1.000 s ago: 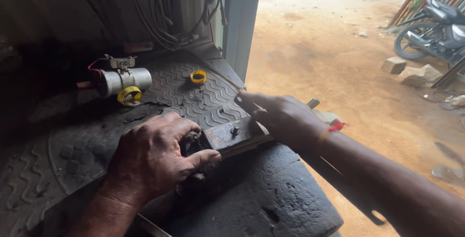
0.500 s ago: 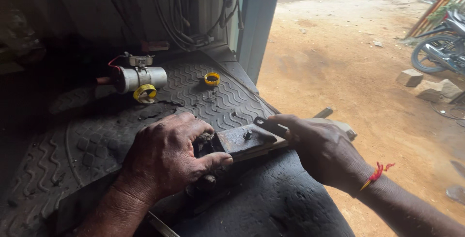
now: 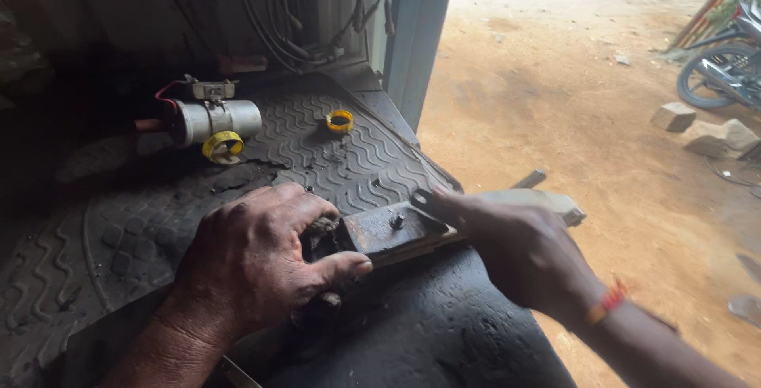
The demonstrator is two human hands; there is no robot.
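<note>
A: Rusty metal, a flat plate [image 3: 394, 229] with a bolt head standing up from it, sits at the centre of the frame on the black ribbed rubber mat [image 3: 317, 150].

B: And the hands?

A: The left hand [image 3: 258, 265], lower left of centre, is clenched around the plate's left end and a dark greasy lump under it, thumb pressed along the plate's near edge. The right hand [image 3: 515, 249], coming in from the lower right with a red thread at the wrist, grasps the plate's right end; its fingers wrap over a pale bar [image 3: 547, 202] that juts toward the right.

B: What else lies about?

A: In the upper left, a silver cylinder [image 3: 214, 118] with a red wire, a yellow ring [image 3: 222, 147] just in front of it, and a second yellow ring [image 3: 340, 121] further right on the mat. A motorcycle wheel [image 3: 713, 79] shows at the upper right, on sandy ground
</note>
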